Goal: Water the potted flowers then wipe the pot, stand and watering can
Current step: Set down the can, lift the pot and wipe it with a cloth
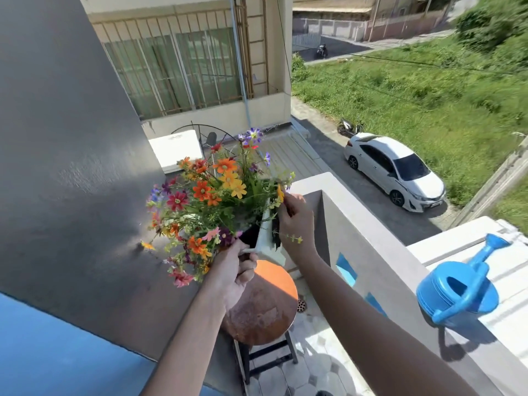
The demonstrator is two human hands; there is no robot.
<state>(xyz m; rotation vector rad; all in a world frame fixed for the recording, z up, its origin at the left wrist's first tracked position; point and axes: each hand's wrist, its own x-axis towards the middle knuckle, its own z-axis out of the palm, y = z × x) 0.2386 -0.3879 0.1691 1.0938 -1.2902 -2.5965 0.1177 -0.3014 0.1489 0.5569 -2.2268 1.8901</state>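
Note:
A white pot (267, 241) full of orange, red, yellow and purple flowers (213, 195) is lifted off and tilted above the round rusty stand (261, 312). My left hand (235, 271) grips the pot's near rim from below. At the far rim, my right hand (294, 218) has its fingers closed on the edge among the stems. The blue watering can (460, 290) rests on top of the balcony wall at the right, spout pointing up and away, apart from both hands.
A grey wall (71, 167) stands close on the left. The balcony parapet (371, 238) runs along the right, with a drop to a street and a white car (395, 170) beyond. Tiled floor with a drain (301, 305) lies under the stand's black legs (268, 358).

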